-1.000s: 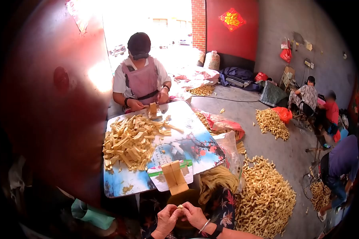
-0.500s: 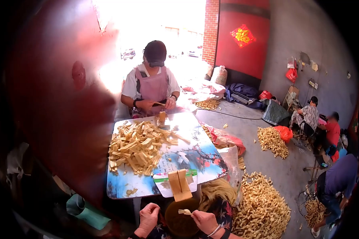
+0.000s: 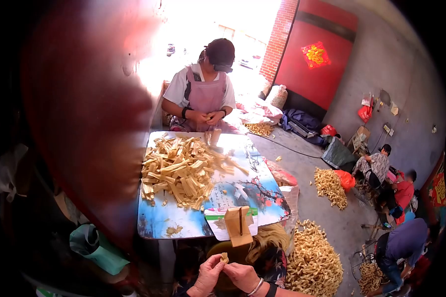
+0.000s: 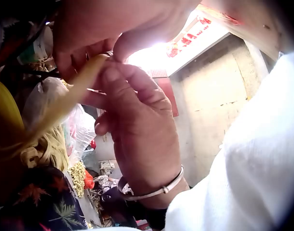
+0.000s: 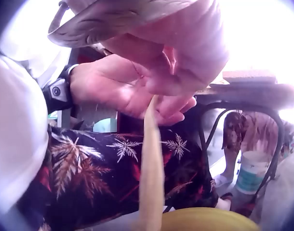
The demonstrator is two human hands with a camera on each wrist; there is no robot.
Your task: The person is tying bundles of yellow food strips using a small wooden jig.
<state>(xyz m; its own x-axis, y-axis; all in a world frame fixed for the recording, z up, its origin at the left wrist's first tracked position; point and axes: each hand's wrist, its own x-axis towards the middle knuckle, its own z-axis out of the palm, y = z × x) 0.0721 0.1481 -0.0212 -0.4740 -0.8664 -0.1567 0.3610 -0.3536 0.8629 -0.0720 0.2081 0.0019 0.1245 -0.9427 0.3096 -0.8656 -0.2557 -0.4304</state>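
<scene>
Low at the left, I see a curled teal sheet. Right of it stands the painted table, a heap of yellow strips on its left half and a person in a pink apron at its far edge. At the near side, the left hand pinches a pale yellow strip, a small bit of which pokes up above its fingertips. A slotted wooden stand sits farther off, at the table's near edge. The right hand meets the left at the same spot, thumb and forefinger pinching the strip too. Farther right, a mound of short yellow pieces covers the floor.

From the head I see just that bit; both wrist views show a long length running from the touching fingertips down toward a yellow basin. Only the right wrist view clearly shows a white-and-green bucket beyond, on the right.
</scene>
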